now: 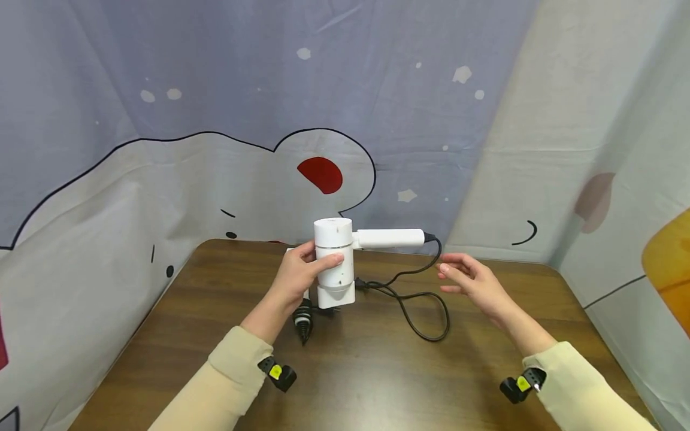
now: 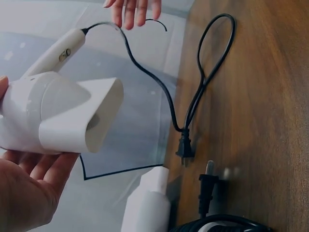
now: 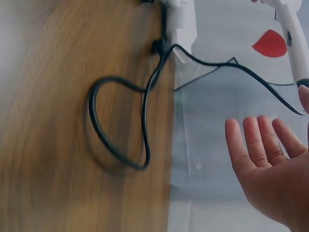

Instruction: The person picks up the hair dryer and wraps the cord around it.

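Note:
My left hand (image 1: pixel 295 272) grips a white hair dryer (image 1: pixel 335 263) round its barrel and holds it above the table. The dryer's handle (image 1: pixel 390 237) points right, and its nozzle (image 2: pixel 104 116) faces down. From the handle's end a black power cord (image 1: pixel 431 339) droops to the table in a loop, with its plug (image 2: pixel 184 147) near the dryer. My right hand (image 1: pixel 477 284) is beside the cord with fingers extended, holding nothing. Another white object (image 2: pixel 147 208), partly hidden behind my left hand in the head view, lies on the table with a black bundled cord (image 1: pixel 303 320).
The brown wooden table (image 1: pixel 388 383) ends at a patterned fabric backdrop (image 1: pixel 226 191) close behind the dryer. More fabric hangs along the right side. A second black plug (image 2: pixel 206 191) lies close to the dryer cord's plug.

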Demonstrator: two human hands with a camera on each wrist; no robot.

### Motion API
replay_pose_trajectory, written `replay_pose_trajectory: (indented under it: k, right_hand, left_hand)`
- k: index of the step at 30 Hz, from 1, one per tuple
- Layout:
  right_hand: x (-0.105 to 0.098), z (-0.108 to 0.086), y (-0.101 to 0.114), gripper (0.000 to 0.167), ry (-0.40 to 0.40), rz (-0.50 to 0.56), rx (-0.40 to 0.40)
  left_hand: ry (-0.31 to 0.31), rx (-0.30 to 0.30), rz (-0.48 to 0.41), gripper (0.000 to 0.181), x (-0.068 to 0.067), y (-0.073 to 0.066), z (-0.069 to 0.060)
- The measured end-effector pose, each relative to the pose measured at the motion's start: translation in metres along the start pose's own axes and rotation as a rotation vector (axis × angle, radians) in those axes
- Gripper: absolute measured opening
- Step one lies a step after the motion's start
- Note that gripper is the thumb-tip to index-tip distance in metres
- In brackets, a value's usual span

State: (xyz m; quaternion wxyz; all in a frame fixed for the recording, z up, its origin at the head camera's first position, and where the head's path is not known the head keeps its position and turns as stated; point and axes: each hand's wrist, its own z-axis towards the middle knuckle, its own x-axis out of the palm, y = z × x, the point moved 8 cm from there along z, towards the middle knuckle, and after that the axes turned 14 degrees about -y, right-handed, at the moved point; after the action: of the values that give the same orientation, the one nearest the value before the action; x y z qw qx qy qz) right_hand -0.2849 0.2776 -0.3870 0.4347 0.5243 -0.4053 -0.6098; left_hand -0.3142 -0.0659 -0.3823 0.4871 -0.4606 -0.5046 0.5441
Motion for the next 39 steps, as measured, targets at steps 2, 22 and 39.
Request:
replay_pose_trajectory:
  k: [2, 22, 39]
  right_hand:
    - [0.008, 0.001, -0.001, 0.057, 0.005, 0.016, -0.015]
    - [0.046, -0.038, 0.013, 0.044, 0.149, 0.616, -0.188]
    - [0.074, -0.072, 0.007, 0.044, 0.348, 0.618, -0.044]
  left_hand:
    - [0.012, -0.013, -0.004, 0.058, -0.001, 0.000, 0.001]
    - [0.101, -0.122, -0.088, 0.050, 0.003, 0.001, 0.000]
    - [0.181, -0.142, -0.155, 0.048, 0.017, 0.005, -0.007]
